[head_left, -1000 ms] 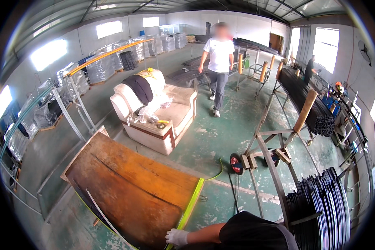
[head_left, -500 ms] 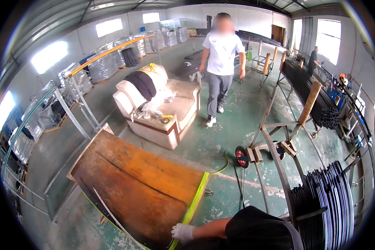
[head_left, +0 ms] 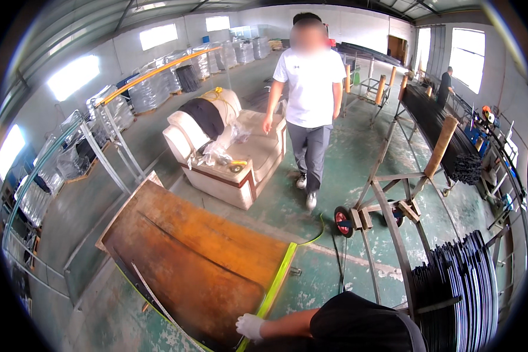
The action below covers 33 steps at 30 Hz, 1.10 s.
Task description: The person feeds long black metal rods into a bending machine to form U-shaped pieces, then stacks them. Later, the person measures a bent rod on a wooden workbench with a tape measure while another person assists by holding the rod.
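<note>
My right hand (head_left: 250, 326), in a white glove, comes in from the lower right on a dark-sleeved arm. It rests at the near right corner of a worn brown wooden tabletop (head_left: 188, 246), beside the yellow-green strip (head_left: 273, 281) along that edge. Its fingers point left over the board, slightly apart, with nothing visible in them. A thin pale measuring strip (head_left: 149, 290) runs along the board's near left edge. My left hand is out of the picture.
A person (head_left: 311, 88) in a white shirt stands beyond the table, beside a cream armchair (head_left: 217, 182) piled with cloth and plastic. To the right are a wheeled metal rack (head_left: 387, 199) and a bundle of black strips (head_left: 457, 293). Another person (head_left: 446, 85) stands far right.
The person in the white shirt has walked closer. My right hand stays at the table's corner, appearing slightly further left, while the whole view has shifted a little.
</note>
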Available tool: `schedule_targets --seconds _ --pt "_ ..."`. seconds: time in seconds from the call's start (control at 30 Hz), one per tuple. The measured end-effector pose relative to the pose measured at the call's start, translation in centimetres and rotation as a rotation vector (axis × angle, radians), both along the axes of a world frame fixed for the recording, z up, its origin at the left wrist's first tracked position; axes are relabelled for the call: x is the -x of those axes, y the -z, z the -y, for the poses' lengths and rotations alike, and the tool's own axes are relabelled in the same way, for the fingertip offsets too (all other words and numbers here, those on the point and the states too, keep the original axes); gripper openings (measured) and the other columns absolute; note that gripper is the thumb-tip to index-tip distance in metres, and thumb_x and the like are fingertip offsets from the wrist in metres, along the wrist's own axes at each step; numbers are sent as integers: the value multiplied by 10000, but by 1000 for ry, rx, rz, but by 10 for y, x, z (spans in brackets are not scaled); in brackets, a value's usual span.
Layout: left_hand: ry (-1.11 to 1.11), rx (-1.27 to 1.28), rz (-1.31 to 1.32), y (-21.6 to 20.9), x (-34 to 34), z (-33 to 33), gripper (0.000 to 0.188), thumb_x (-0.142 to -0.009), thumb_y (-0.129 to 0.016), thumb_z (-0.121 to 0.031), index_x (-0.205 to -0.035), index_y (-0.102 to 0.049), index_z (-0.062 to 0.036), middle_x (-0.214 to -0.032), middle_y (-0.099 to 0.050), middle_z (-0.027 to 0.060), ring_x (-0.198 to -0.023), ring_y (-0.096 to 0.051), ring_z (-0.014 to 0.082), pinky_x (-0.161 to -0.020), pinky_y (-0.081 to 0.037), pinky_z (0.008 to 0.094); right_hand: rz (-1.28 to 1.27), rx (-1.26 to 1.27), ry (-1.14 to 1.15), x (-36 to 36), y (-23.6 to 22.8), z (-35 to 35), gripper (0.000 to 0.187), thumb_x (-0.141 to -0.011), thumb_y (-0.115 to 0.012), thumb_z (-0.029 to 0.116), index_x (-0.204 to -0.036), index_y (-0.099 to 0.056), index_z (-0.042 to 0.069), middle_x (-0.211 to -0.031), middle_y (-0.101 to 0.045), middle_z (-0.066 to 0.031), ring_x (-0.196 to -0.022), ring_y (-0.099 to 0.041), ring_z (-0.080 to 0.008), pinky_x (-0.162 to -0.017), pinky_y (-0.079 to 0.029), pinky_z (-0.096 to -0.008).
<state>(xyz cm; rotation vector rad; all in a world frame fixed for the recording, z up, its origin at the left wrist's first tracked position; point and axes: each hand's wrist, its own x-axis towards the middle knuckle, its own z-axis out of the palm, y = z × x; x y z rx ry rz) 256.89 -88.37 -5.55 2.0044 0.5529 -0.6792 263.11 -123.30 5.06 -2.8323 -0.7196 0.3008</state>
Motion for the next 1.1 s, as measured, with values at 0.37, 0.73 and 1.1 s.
schedule_targets --seconds 0.37,0.73,1.1 --pt "-86 53 -38 -14 35 -42 485 -1109 -545 -470 -1337 -657 -57 -1216 -719 162 -1091 -645 271 -970 -500 403 39 44 -80 -10 13 0 201 -934 -642 235 -999 -793 119 -1018 -772 -62 -1010 -722 -255 -844 -559 -395" --pt "-704 300 134 -94 38 18 448 -1049 -697 -409 -926 -661 20 -719 -646 112 -544 -630 227 -482 -522 372 98 -636 -82 -14 -111 16 150 -952 -698 200 -1042 -717 81 -966 -683 -138 -886 -697 -345 -731 -585 -445" --pt "-725 337 108 -109 37 29 405 -1055 -692 -387 -984 -648 10 -736 -638 97 -560 -646 227 -472 -540 381 189 -1914 1282 -61 -63 36 235 -1111 -591 277 -1094 -578 43 -767 -638 -64 -616 -621 -183 -553 -521 -312"
